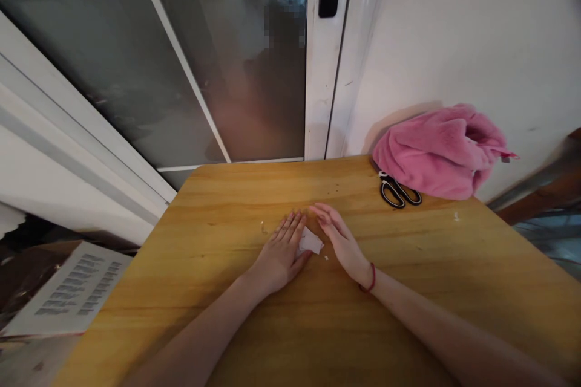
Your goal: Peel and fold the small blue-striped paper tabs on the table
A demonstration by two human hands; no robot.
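A small piece of white paper (311, 242) lies on the wooden table (281, 338), partly covered by my left hand (282, 254). That hand rests flat over the paper's left side, fingers stretched forward and thumb along its near edge. My right hand (340, 240), with a red band at the wrist, stands on its edge just right of the paper, apart from it. Its fingers are extended and nothing shows in them. A tiny white scrap (326, 258) lies between the paper and my right wrist.
Black-handled scissors (399, 192) lie at the back right, their blades hidden under a pink plush cloth (440, 148). More bits lie at the right (456, 216). A glass-paned door (236, 72) and a wall stand behind the table. A printed carton (72, 290) is at the left.
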